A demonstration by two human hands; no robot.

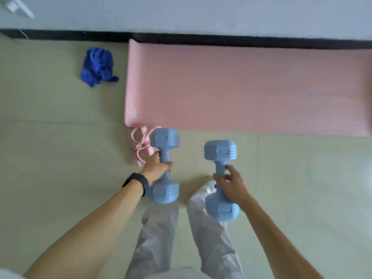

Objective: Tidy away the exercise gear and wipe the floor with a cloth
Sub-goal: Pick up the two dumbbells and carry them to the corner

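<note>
Pale tiled floor, dark skirting at the wall.
Blue cloth: one, crumpled on the floor.
Pink skipping rope: one, bundled at the mat's corner.
Blue dumbbells: two. The left hand grips the left dumbbell; the right hand grips the right dumbbell.
Pink mat: one, unrolled against the skirting.

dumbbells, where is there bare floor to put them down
Bare floor spreads left of the jump rope and blue cloth. More lies right of the right hand, in front of the pink mat. Crowded at the mat's corner, where the rope lies beside the left hand.
</note>
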